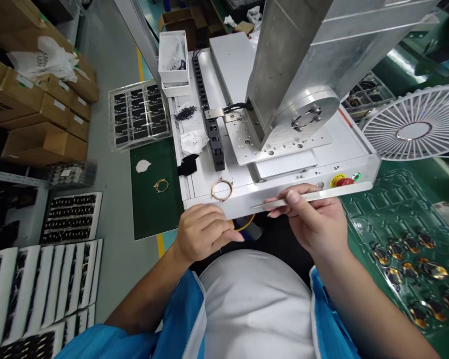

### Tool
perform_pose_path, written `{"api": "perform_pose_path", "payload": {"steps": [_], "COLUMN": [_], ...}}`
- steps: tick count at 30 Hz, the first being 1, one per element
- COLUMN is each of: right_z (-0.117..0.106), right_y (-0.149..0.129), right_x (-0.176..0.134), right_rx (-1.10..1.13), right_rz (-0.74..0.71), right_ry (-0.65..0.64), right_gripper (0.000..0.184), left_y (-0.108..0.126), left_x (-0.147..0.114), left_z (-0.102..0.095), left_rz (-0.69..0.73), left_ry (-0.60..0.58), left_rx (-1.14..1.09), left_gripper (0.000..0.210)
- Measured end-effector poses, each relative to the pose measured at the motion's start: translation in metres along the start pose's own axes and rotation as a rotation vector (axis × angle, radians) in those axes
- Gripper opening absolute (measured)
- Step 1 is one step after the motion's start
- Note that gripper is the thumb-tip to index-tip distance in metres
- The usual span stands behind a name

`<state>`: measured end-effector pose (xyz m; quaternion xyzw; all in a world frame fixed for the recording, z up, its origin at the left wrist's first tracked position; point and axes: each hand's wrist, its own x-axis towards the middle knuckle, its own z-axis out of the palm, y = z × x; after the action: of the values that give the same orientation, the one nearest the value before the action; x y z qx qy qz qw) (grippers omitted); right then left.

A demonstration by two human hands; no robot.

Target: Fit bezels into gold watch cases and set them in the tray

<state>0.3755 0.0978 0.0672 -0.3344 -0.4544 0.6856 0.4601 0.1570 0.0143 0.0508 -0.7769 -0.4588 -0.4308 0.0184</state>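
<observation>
My right hand (316, 222) grips a pair of silver tweezers (310, 197) between thumb and fingers, with the tips pointing left. At the front edge of the white machine (243, 197), my left hand (204, 232) is closed, its fingers curled and its thumb pointing right. Whatever it may hold is hidden. Just above the left hand, a thin gold-coloured ring (222, 199) with small tabs lies on the machine's edge. A similar gold ring frame (161, 191) rests on the dark green mat to the left.
A metal column (284, 65) stands on the machine, near a red stop button (344, 182). Small black parts (185, 113) and a white box (174, 80) lie on its left. A fan (413, 130) and a clear tray (374, 204) of round parts are at right.
</observation>
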Motion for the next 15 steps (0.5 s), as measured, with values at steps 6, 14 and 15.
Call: {"api": "perform_pose_path", "payload": {"steps": [6,14,15], "right_z": [-0.003,0.009,0.012], "right_y": [0.004,0.011,0.011], "right_x": [0.004,0.006,0.007], "right_rx": [0.02,-0.189,-0.261], "right_rz": [-0.051,-0.184,-0.254], "right_ry": [0.02,-0.089,-0.115], "right_gripper": [0.012,0.012,0.013], "left_y": [-0.025,-0.021,-0.02], "left_x": [0.02,0.02,0.019], "left_z": [-0.014,-0.002,0.0], "left_rz": [-0.24,-0.346,-0.358], "left_ry": [-0.09,-0.128,-0.121], "left_rx": [0.087,0.195,0.23], "left_gripper": [0.05,0.05,0.053]}}
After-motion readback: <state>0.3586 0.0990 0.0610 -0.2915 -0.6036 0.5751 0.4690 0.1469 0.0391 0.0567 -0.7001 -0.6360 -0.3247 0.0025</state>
